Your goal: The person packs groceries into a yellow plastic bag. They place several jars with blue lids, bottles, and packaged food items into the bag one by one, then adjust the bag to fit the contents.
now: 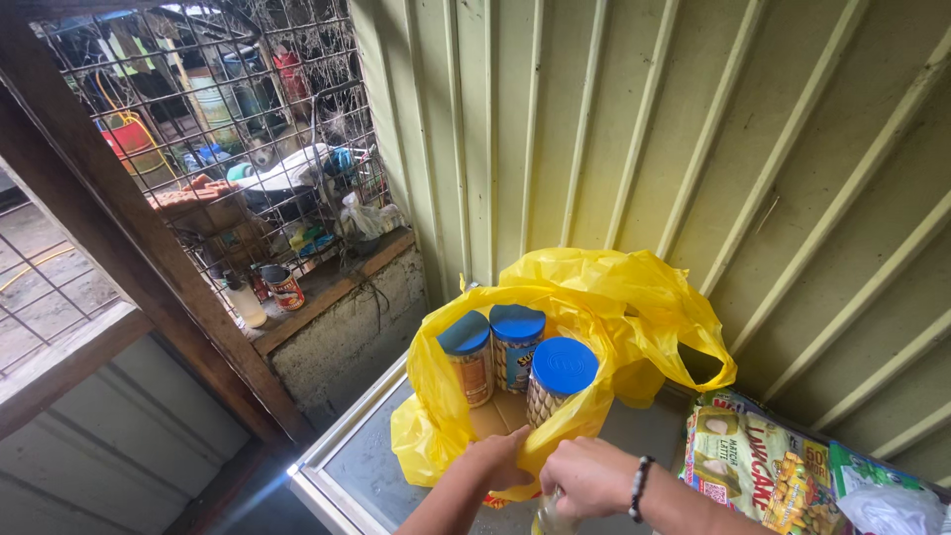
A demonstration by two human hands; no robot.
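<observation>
Two hands work the near rim of a yellow plastic bag [594, 297] that sits on a metal tabletop [367, 466] against a corrugated green wall [693, 119].

Left of the bag: a wooden window frame with wire mesh [198, 119]; on its ledge [327, 287], a small bottle and a tin.

Left hand [495, 459]: forearm comes up from the bottom edge, fingers curled and pinched on the bag's front edge, pulling the plastic down and outward.

Inside the bag: three tall jars with blue lids [515, 322], upright and touching one another, the rightmost one nearest the hands.

Right hand [586, 476]: beaded bracelet on the wrist, fist closed just right of the left hand, knuckles up. It seems to grip bag plastic, and something pale shows under it; I cannot tell what.

Right of the bag: green snack packets [763, 466] lying flat, close beside it.

Judgement: bag mouth is being held open, jars accessible. Next move needs one hand freed while the other keeps tension on the rim.
</observation>
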